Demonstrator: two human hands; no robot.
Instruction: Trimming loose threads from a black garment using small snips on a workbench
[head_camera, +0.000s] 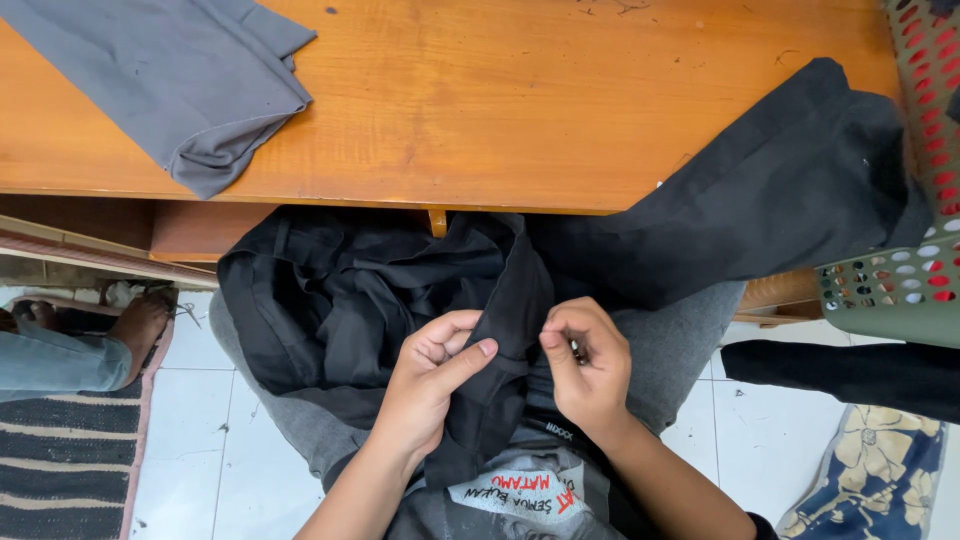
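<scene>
A black garment (340, 290) lies bunched in my lap, and part of it drapes up over the wooden table (480, 100) toward the right. My left hand (432, 380) pinches a raised fold of the black cloth between thumb and fingers. My right hand (588, 362) is closed on the same fold from the right side, fingertips curled in, a small item possibly between them that I cannot make out. Both hands are close together just above my grey trousers.
A folded grey cloth (190, 75) lies on the table's far left. A green perforated basket (920, 230) stands at the right edge. Another person's bare foot (140, 325) rests on a striped mat (70, 450) at left. A floral cloth (880, 475) lies on the white tiles.
</scene>
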